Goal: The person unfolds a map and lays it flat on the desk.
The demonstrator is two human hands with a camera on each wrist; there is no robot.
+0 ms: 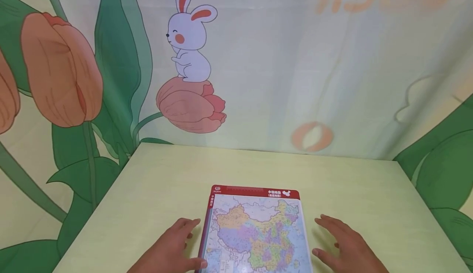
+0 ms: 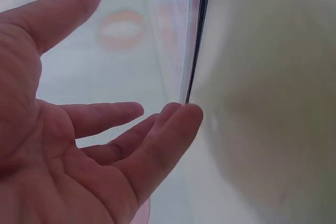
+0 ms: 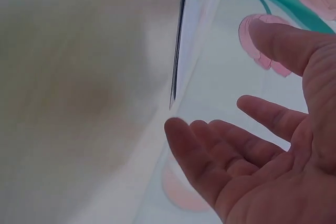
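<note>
A flat map board (image 1: pixel 255 230) with a red top border, showing a coloured map of China, lies on the table near its front. Its lower part runs out of the head view. Beside its left edge is my left hand (image 1: pixel 168 248), fingers spread and relaxed, with the thumb tip overlapping that edge in the head view. My right hand (image 1: pixel 349 246) is held off the right edge, fingers loosely bent and nothing in them. Both wrist views show the board edge-on as a thin strip, with the open palms facing it.
A pale yellow-green table (image 1: pixel 177 174) carries the board. Behind it hangs a curtain (image 1: pixel 266 80) printed with a white rabbit, tulips and green leaves, reaching down to the table's back edge and along both sides.
</note>
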